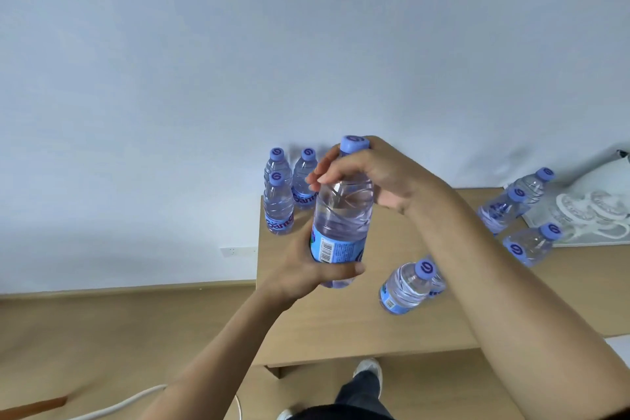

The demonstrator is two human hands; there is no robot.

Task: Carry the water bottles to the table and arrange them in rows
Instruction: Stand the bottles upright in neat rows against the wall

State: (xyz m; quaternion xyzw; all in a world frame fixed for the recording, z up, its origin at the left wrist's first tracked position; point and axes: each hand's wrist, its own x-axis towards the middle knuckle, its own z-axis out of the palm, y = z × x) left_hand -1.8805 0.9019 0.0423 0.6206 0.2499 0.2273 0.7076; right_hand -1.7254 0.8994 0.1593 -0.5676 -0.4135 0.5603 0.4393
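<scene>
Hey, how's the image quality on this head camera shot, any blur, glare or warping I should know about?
Head view: wide-angle warping bends the table edges and leans the bottles on the right outward; lighting is soft and even with faint shadows on the wall; a small highlight glints on the held bottle; the left hand and right hand look slightly soft, the lower left floor smeared.

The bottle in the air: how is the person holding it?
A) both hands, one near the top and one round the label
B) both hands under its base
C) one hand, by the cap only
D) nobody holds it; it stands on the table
A: the right hand grips the bottle near its cap, while the left hand wraps round the blue label lower down.
</scene>
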